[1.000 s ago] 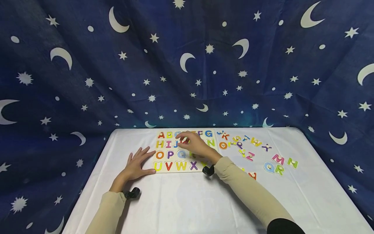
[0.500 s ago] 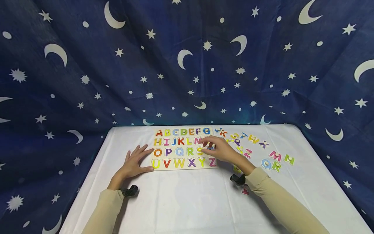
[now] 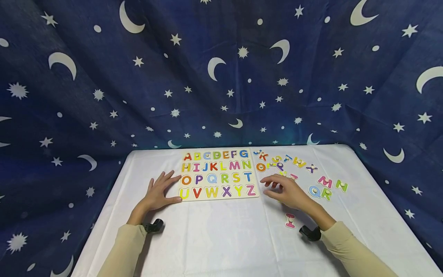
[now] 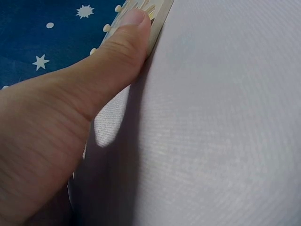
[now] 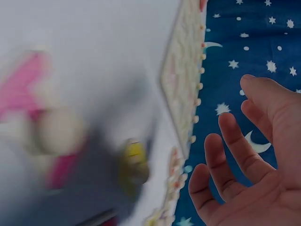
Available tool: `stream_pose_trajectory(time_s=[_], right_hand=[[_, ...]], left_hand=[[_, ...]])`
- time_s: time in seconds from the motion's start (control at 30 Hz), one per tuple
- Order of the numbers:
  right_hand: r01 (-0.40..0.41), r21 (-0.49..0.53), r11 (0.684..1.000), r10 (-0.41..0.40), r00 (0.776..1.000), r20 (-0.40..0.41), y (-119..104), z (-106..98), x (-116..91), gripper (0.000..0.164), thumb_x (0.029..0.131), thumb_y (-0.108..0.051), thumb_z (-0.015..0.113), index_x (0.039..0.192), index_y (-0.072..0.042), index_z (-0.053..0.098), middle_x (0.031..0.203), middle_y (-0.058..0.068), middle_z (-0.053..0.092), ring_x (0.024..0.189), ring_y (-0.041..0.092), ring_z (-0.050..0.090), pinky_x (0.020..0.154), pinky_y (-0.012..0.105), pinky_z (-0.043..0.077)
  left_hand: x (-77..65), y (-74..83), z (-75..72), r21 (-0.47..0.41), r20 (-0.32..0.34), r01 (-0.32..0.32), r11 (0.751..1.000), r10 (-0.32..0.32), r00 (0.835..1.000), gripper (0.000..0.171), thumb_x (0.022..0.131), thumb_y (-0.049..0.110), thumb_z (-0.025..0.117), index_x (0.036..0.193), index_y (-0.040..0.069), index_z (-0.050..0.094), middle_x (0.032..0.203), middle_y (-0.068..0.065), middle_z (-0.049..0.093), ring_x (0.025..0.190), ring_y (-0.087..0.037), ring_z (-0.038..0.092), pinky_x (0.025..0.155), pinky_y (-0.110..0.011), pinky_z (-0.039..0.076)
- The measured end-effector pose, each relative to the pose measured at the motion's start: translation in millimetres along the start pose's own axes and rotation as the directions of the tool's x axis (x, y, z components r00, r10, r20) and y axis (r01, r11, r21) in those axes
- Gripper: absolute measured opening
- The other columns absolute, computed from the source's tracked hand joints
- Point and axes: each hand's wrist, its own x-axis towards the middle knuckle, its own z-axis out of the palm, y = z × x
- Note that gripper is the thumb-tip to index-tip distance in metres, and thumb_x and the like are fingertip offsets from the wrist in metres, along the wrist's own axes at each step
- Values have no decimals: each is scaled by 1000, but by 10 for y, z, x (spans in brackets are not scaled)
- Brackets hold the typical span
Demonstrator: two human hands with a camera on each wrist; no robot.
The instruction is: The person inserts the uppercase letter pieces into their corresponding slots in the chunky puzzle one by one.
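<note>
A wooden alphabet puzzle board (image 3: 217,173) lies flat on the white table; knobbed letters fill its top row, and a yellow H (image 3: 186,167) sits below. My left hand (image 3: 157,195) has spread fingers at the board's left edge; in the left wrist view the thumb (image 4: 127,42) lies against that edge. Right of the board, my right hand (image 3: 290,192) hovers with loosely bent fingers, holding nothing, as the right wrist view also shows. Beneath it, letters are partly hidden. A pink letter I (image 3: 290,221) lies nearer me, and a yellow piece (image 5: 134,162) appears blurred in the right wrist view.
Several loose knobbed letters lie right of the board, among them an orange O (image 3: 260,167), a pink M (image 3: 324,182), a blue Q (image 3: 314,191) and a green R (image 3: 326,194). A blue star-patterned curtain (image 3: 194,115) hangs behind the table.
My right hand has moved from above the board's middle rightward and toward me, off the board to the loose letters. The pink I has come into view. My left hand stays at the edge.
</note>
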Motion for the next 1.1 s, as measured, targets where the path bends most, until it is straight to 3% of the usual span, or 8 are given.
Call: stream_pose_trajectory(time_s=[0.2, 0.37, 0.47, 0.6, 0.8, 1.1], right_hand=[[-14, -21, 1000, 13, 999, -30, 137, 26, -356, 35, 88, -18, 84, 121, -15, 73, 105, -1, 73, 84, 21, 60, 70, 30, 52], [-13, -132, 991, 0, 995, -102, 203, 66, -619, 36, 81, -19, 90, 113, -22, 76, 112, -9, 68, 97, 14, 51, 78, 30, 46], [3, -195, 981, -33, 988, -152, 233, 87, -737, 35, 75, -22, 93, 107, -25, 77, 116, -6, 65, 105, 15, 45, 83, 36, 39], [7, -234, 972, -54, 979, -195, 268, 93, -852, 37, 70, -27, 96, 101, -30, 78, 123, 4, 62, 114, 25, 44, 84, 45, 32], [-23, -237, 971, -19, 984, -174, 312, 82, -980, 37, 69, -30, 96, 100, -37, 77, 134, 8, 59, 125, 29, 40, 84, 48, 30], [-33, -248, 968, -9, 986, -169, 357, 89, -1057, 38, 68, -24, 96, 97, -37, 76, 133, 9, 59, 119, 27, 41, 88, 49, 33]], left_hand=[[4, -7, 2, 6, -1, 10, 1000, -10, 1000, 91, 76, 55, 86, 153, 21, 51, 167, -17, 28, 155, -46, 10, 119, -71, -6], [3, -7, -5, 0, 0, 10, 1000, -10, 1000, 91, 76, 55, 86, 153, 21, 50, 167, -17, 28, 155, -47, 9, 119, -72, -7], [6, -13, -5, 1, -5, 7, 1000, -7, 1000, 91, 76, 55, 86, 153, 21, 51, 167, -17, 28, 155, -47, 10, 118, -73, -6], [15, -29, 16, 7, -4, 4, 1000, -4, 1000, 91, 77, 57, 85, 153, 22, 50, 167, -17, 28, 155, -47, 10, 118, -73, -6], [17, -48, 39, 8, -8, -2, 1000, 2, 1000, 92, 77, 56, 86, 154, 22, 50, 167, -17, 28, 155, -46, 9, 119, -72, -7], [8, -23, 29, 5, -10, 0, 1000, 0, 1000, 92, 76, 55, 86, 153, 21, 50, 167, -17, 29, 155, -46, 10, 119, -72, -7]])
